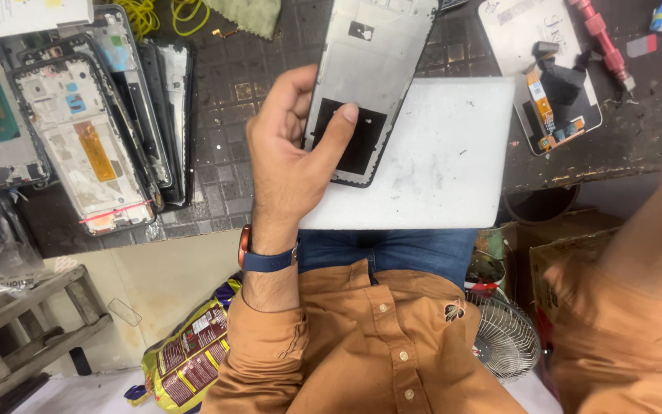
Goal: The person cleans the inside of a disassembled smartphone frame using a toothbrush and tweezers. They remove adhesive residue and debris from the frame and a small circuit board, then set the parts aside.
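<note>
My left hand (293, 149) grips the lower end of a grey phone frame (373, 61), thumb pressed on its black square patch (358, 142). The frame tilts up over a white work pad (438, 169) lying on the dark bench. A watch with a blue strap (266, 257) sits on that wrist. My right arm in an orange sleeve (637, 307) rises along the right edge; its hand is out of the picture.
A stack of phone frames and screens (86, 123) lies at the left. Another phone back with flex cables (549, 77) and a red tool (603, 38) rest at top right. Below the bench stand a small fan (503, 337), a cardboard box (557, 261), a snack bag (189, 360) and a wooden stool (32, 322).
</note>
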